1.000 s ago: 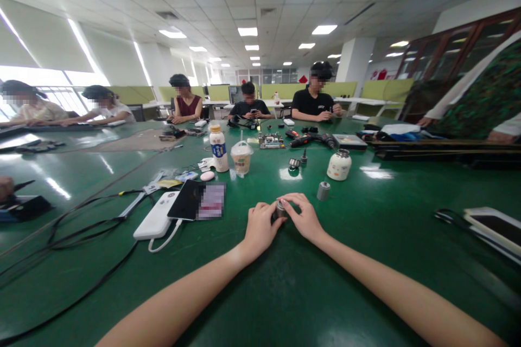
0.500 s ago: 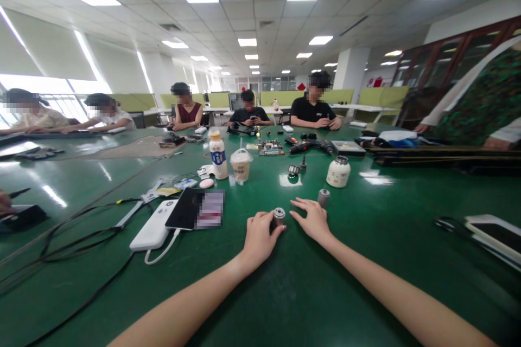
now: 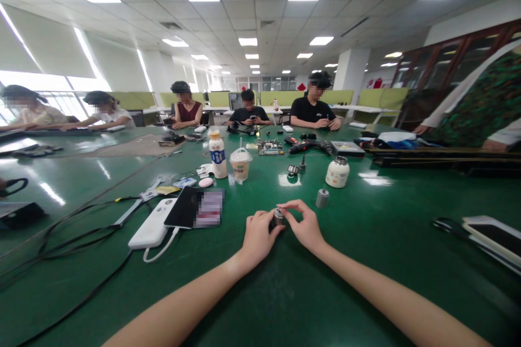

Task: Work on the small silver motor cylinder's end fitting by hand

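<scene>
A small grey metal cylinder (image 3: 279, 217) stands on the green table (image 3: 325, 282) in front of me. My left hand (image 3: 258, 235) is curled around its left side and grips it. My right hand (image 3: 303, 223) pinches the top of the same cylinder with thumb and fingertips. A second small grey cylinder (image 3: 322, 198) stands free just beyond my right hand. A white jar (image 3: 337, 172) with a metal rim sits farther back.
To the left lie a white power bank (image 3: 152, 224), a dark phone (image 3: 185, 208) and black cables (image 3: 69, 238). A milk bottle (image 3: 217, 156) and a lidded cup (image 3: 240, 164) stand behind. A tablet (image 3: 492, 236) lies at right. Several people sit around the table's far side.
Half a second ago my right hand lay open on the table beside the cylinder; it has come back and closed its fingertips on the cylinder's top. My left hand kept its hold.
</scene>
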Motion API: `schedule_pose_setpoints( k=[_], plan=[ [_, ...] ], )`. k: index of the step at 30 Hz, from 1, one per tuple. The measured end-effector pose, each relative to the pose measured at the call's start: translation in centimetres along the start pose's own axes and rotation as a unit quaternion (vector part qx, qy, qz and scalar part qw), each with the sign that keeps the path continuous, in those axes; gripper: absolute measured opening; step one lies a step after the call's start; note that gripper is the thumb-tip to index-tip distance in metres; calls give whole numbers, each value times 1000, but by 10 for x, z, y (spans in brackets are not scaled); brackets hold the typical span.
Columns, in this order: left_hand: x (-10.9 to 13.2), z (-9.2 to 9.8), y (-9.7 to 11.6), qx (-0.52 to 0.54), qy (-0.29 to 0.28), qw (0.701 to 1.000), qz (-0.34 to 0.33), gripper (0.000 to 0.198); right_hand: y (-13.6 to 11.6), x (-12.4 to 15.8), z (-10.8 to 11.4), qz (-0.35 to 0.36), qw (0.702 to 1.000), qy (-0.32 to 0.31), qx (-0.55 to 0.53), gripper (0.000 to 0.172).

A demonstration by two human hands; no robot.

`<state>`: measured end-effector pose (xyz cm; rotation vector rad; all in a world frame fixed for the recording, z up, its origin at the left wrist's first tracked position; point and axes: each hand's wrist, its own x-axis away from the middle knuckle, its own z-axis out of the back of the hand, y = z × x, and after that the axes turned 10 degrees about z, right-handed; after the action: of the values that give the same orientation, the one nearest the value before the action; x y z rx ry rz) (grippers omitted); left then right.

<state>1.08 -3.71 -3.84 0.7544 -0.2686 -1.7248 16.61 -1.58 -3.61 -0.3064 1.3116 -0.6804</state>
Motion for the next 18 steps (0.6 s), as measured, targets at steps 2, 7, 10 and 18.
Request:
schedule_pose_setpoints(
  k=[2, 7, 10, 18],
  plan=[
    [0, 1, 1, -1, -2, 1000, -5, 28, 0, 0, 0, 0, 1000, -2, -9, 5],
    [0, 1, 1, -5, 0, 1000, -9, 27, 2, -2, 2, 1, 1000, -10, -14, 4],
    [0, 1, 1, -8, 2, 1000, -10, 28, 3, -2, 3, 6, 1000, -17, -10, 4],
    [1, 1, 1, -17, 7, 1000, -14, 31, 4, -2, 3, 3, 1000, -10, -1, 3]
  ],
)
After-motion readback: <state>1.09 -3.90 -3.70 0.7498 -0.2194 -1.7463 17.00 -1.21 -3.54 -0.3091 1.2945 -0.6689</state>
